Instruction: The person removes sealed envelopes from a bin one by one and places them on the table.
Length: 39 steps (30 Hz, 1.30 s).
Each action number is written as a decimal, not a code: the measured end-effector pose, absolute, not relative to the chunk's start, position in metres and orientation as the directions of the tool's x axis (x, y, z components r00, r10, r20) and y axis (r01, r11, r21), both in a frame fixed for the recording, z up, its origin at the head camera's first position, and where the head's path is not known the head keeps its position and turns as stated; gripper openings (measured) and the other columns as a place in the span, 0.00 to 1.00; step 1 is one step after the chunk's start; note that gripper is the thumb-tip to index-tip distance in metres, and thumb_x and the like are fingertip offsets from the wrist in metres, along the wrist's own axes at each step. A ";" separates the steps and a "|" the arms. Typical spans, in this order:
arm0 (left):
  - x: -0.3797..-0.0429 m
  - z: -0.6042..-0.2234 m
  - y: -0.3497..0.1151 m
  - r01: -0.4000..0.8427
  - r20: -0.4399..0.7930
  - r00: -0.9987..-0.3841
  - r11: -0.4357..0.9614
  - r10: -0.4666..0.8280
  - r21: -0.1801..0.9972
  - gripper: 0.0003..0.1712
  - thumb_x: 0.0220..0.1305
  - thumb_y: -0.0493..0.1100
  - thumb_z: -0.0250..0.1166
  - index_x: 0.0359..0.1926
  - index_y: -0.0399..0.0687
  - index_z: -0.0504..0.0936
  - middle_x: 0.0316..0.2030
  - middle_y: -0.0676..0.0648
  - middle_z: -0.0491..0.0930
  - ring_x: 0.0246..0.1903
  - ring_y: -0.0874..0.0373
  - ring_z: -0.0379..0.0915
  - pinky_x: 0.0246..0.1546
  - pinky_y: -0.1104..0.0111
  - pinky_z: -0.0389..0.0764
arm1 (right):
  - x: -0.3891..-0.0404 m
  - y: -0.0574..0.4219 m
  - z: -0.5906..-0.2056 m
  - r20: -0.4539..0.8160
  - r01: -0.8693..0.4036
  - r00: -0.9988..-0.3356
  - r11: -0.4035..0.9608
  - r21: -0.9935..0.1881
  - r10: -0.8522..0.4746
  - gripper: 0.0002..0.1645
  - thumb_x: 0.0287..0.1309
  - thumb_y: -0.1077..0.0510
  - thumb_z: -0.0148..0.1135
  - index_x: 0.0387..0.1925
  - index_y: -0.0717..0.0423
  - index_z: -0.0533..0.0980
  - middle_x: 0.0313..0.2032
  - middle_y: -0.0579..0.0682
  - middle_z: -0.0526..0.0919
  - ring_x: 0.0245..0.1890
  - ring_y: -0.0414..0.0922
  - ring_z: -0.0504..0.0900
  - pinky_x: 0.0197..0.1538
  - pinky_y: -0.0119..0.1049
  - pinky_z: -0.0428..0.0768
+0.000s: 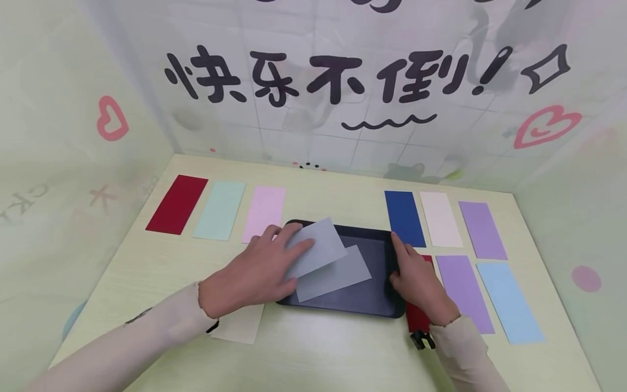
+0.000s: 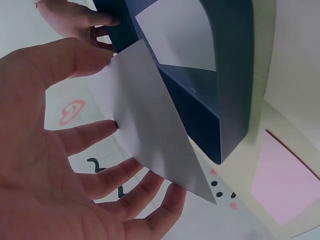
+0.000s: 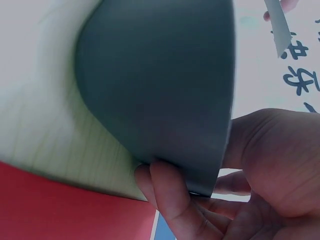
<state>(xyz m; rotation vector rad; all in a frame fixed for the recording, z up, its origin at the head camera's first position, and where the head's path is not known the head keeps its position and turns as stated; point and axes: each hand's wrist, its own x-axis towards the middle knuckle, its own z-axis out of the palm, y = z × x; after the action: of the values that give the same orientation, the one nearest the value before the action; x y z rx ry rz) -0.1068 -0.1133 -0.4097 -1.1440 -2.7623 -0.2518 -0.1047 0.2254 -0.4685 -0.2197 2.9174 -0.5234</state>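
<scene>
A dark, shallow rectangular tray [image 1: 379,272] stands on the table in front of me. My left hand [image 1: 254,275] holds a pale grey card [image 1: 318,245] tilted above the tray's left part; in the left wrist view, thumb and fingertips press on the edges of this card [image 2: 145,120]. Beneath it, a second pale grey card [image 1: 340,275] lies inside the tray, partly covered. At the tray's right end my right hand [image 1: 421,280] grips the rim. The right wrist view has its fingers [image 3: 170,192] curled at the corner of the tray wall [image 3: 160,90].
Left of the tray lie red [image 1: 177,204], mint [image 1: 220,210], pink [image 1: 265,209] and cream [image 1: 242,325] cards. To the right are blue [image 1: 405,218], whitish [image 1: 441,218], light blue [image 1: 510,302], red [image 1: 416,318] and purple [image 1: 483,230] ones. Printed sheets enclose the table's back and sides.
</scene>
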 end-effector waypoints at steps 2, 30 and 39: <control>-0.105 -0.410 -0.116 0.706 0.190 -0.706 0.701 0.683 0.103 0.38 0.53 0.49 0.65 0.67 0.51 0.72 0.65 0.39 0.64 0.49 0.41 0.68 0.33 0.54 0.74 | -0.105 0.225 -0.468 -0.139 -0.115 -0.975 0.928 -0.355 -0.174 0.53 0.54 0.67 0.65 0.76 0.63 0.48 0.54 0.66 0.72 0.23 0.44 0.71 0.27 0.34 0.75; -0.093 -0.423 -0.144 0.632 0.153 -0.774 0.764 0.614 0.131 0.38 0.52 0.50 0.66 0.67 0.50 0.72 0.65 0.39 0.64 0.51 0.41 0.68 0.33 0.53 0.74 | -0.104 0.224 -0.468 -0.132 -0.117 -0.976 0.930 -0.350 -0.172 0.52 0.54 0.67 0.64 0.76 0.63 0.48 0.54 0.67 0.72 0.23 0.45 0.70 0.26 0.35 0.73; -0.088 -0.429 -0.151 0.599 0.122 -0.800 0.789 0.587 0.137 0.39 0.52 0.50 0.68 0.67 0.50 0.73 0.64 0.39 0.64 0.51 0.40 0.68 0.33 0.52 0.76 | -0.103 0.223 -0.468 -0.124 -0.122 -0.977 0.928 -0.352 -0.175 0.52 0.54 0.68 0.63 0.76 0.63 0.48 0.53 0.67 0.73 0.22 0.45 0.70 0.25 0.35 0.72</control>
<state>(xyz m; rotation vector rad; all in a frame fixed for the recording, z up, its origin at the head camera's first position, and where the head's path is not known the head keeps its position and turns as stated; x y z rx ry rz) -0.0883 -0.1506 -0.4285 -0.9637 -2.9016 -0.2599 -0.1032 0.2233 -0.4678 -0.2275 2.9336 -0.5202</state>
